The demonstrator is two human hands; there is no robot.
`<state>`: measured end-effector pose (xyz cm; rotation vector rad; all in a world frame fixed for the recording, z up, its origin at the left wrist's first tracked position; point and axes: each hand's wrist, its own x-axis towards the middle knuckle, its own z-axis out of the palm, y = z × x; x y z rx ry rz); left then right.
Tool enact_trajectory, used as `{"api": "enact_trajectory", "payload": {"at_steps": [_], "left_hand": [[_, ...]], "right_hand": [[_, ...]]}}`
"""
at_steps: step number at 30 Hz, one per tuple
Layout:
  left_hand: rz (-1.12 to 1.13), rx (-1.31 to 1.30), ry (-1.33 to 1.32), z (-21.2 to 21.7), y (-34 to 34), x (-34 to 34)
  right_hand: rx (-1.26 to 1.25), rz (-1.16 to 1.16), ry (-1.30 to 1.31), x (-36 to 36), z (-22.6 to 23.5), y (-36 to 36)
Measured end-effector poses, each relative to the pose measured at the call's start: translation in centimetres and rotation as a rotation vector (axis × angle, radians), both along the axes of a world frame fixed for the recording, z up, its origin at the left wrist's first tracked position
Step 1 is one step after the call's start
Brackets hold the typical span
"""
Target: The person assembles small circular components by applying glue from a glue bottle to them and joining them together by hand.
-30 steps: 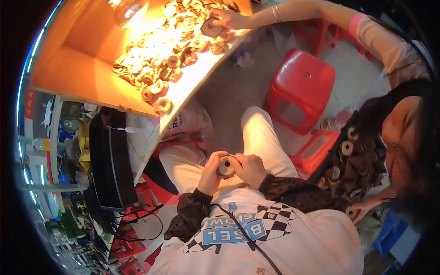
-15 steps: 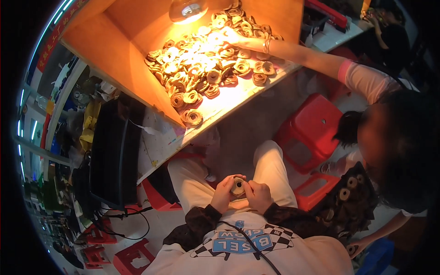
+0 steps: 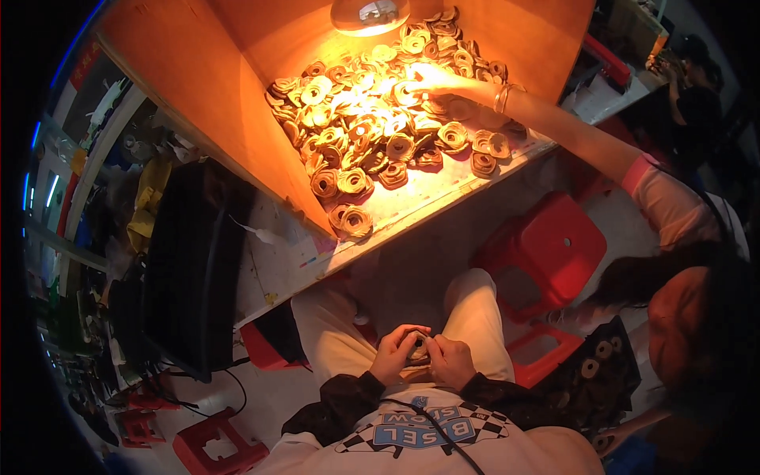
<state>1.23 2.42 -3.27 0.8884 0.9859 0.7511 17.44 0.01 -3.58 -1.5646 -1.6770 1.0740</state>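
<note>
My left hand (image 3: 396, 352) and my right hand (image 3: 451, 360) are held together over my lap, both closed around one small round coil (image 3: 417, 348) that sits between the fingers. The coil is mostly hidden by my thumbs. My knees in light trousers point toward the workbench. On the bench (image 3: 443, 198) lies a heap of several brown wound coils (image 3: 372, 134) under a bright lamp (image 3: 370, 14). Another person's hand (image 3: 431, 79) reaches into that heap from the right.
An orange partition (image 3: 206, 103) walls the bench's left side. A black monitor (image 3: 194, 269) stands to my left. Red plastic stools (image 3: 546, 249) stand to my right, another (image 3: 218, 447) at lower left. The person beside me holds a dark tray of coils (image 3: 590, 372).
The view has tilted up toward the bench, so the coil heap fills more of the picture. My hands stay together on the coil, fingers closing over it. The other person's hand has reached deeper into the heap.
</note>
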Motion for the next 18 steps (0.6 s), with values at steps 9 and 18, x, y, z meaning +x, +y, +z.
{"api": "enact_trajectory", "payload": {"at_steps": [9,18], "left_hand": [[0.053,0.133,0.198,-2.2,-0.3,-0.1],[0.209,-0.039,0.067,-1.4,-0.4,0.3]], "right_hand": [[0.137,0.014,-0.203,-0.9,0.2,0.9],[0.129,-0.051,-0.167,-1.5,1.0,0.8]]}}
